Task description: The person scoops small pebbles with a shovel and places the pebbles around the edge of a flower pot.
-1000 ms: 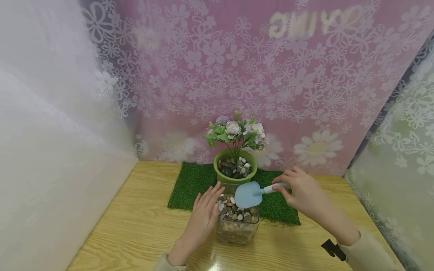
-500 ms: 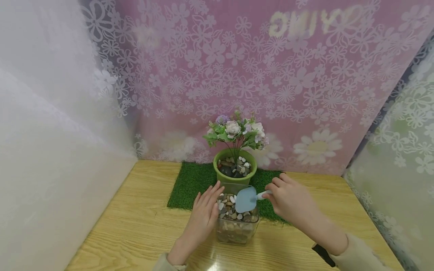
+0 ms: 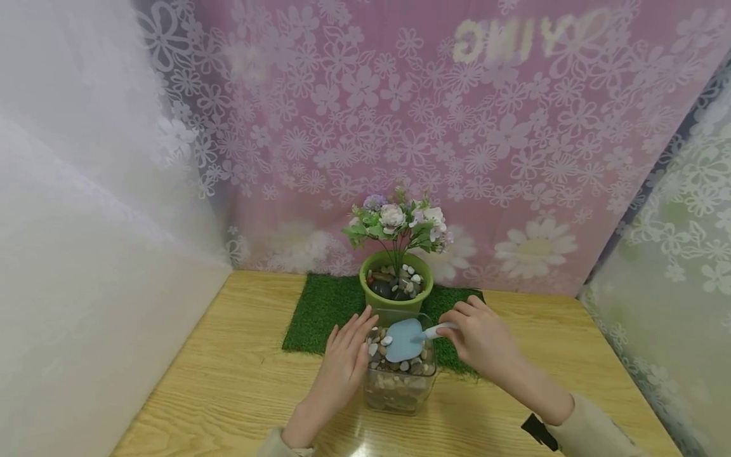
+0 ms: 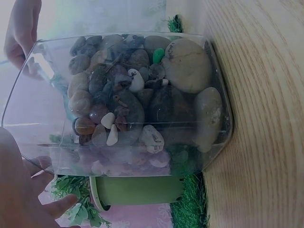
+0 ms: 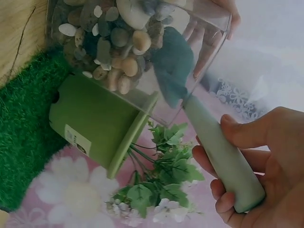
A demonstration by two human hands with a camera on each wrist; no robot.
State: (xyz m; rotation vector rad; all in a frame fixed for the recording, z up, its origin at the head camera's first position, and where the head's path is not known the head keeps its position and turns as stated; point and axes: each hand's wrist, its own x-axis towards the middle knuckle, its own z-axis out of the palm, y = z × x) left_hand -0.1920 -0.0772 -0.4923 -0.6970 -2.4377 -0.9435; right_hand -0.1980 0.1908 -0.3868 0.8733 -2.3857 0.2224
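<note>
My right hand [image 3: 482, 339] grips the pale handle of a small blue garden trowel [image 3: 405, 341], thumb on one side and fingers curled round the other. The trowel's blade lies inside a clear square container [image 3: 400, 397], against the pebbles [image 4: 128, 90] that partly fill it. A white pebble shows at the blade's left edge in the head view. My left hand [image 3: 341, 362] rests at the container's left rim with its fingers straight and spread. Right behind the container stands a green flowerpot [image 5: 97, 121] holding artificial flowers [image 3: 394, 219] and stones.
Under the flowerpot lies a green turf mat [image 3: 320, 311] on the wooden table [image 3: 228, 381]. A pink flowered curtain [image 3: 342, 127] hangs behind, with a white panel [image 3: 103, 222] at the left and a patterned one at the right.
My right hand has moved left and slightly down with the trowel, bringing its blade lower into the pebbles. My left hand has stayed at the container's rim.
</note>
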